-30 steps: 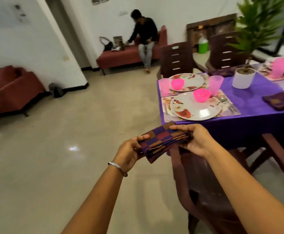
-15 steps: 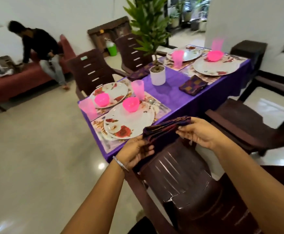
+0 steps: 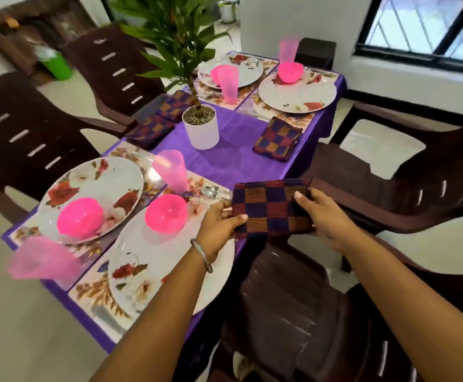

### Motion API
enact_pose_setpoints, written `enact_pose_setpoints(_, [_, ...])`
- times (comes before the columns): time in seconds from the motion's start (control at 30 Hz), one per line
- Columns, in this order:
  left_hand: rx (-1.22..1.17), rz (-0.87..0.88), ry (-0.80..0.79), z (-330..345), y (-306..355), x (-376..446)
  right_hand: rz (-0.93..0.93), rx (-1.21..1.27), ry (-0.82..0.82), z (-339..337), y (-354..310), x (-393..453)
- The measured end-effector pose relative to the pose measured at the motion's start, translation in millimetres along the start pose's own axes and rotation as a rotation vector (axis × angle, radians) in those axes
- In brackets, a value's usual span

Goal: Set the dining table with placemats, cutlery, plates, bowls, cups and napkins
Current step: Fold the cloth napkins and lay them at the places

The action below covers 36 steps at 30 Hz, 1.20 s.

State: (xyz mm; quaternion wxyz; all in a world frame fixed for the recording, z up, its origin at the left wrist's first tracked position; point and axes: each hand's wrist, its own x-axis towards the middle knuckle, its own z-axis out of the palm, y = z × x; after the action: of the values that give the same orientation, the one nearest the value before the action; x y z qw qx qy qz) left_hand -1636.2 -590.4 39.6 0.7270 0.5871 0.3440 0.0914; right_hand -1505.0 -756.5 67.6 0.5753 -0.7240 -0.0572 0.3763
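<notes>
Both hands hold a folded checked napkin point(image 3: 270, 209) over the table's near right edge: my left hand point(image 3: 219, 221) pinches its left end, my right hand point(image 3: 322, 213) grips its right end. Left of it lies a floral plate point(image 3: 153, 266) carrying a pink bowl point(image 3: 166, 213), with a spoon point(image 3: 211, 192) and a pink cup point(image 3: 171, 172) behind. A second plate point(image 3: 98, 186) with a pink bowl point(image 3: 80, 219) sits further left. Three other folded napkins point(image 3: 277, 139) point(image 3: 150, 130) point(image 3: 176, 104) lie on the purple tablecloth point(image 3: 238, 158).
A white pot point(image 3: 201, 128) with a tall green plant stands mid-table. Two more set places with plates, pink bowls and cups point(image 3: 288, 48) are at the far end. Dark brown chairs point(image 3: 293, 312) ring the table. A blurred pink cup point(image 3: 40, 263) stands near the left corner.
I have come closer to the table. The napkin, still held in both hands, has moved forward over the table's edge and now lies flatter, beside the near plate.
</notes>
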Motion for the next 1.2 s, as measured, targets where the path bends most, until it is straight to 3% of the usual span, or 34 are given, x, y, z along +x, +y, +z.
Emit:
enact_pose_setpoints(0.2, [-0.048,-0.059,-0.003,-13.1,13.7,62.6,0.088,-0.04,-0.079,18.4,-25.7,52.6])
enact_pose_setpoints(0.4, [-0.113,-0.067,-0.055,-26.1,28.9,129.4,0.021,-0.161,0.014,21.9,-66.3,119.0])
enact_pose_setpoints(0.57, [0.159,-0.102,-0.044,-30.4,38.5,185.6,-0.048,-0.082,0.221,33.4,-66.9,177.9])
enact_pose_setpoints(0.73, [0.681,-0.055,-0.042,-31.6,32.1,210.7,0.046,0.095,0.27,51.1,-31.7,215.9])
enact_pose_setpoints(0.9, [0.753,-0.064,-0.117,-23.6,22.8,218.1,0.069,0.077,0.328,56.0,0.2,222.3])
enact_pose_setpoints(1.07, [0.885,-0.067,-0.155,-18.4,22.2,218.9,-0.024,-0.145,0.376,59.3,16.9,217.5])
enact_pose_setpoints(1.2, [1.151,0.053,-0.077,-11.7,13.8,212.0,-0.146,-0.462,0.491,62.5,25.7,206.2])
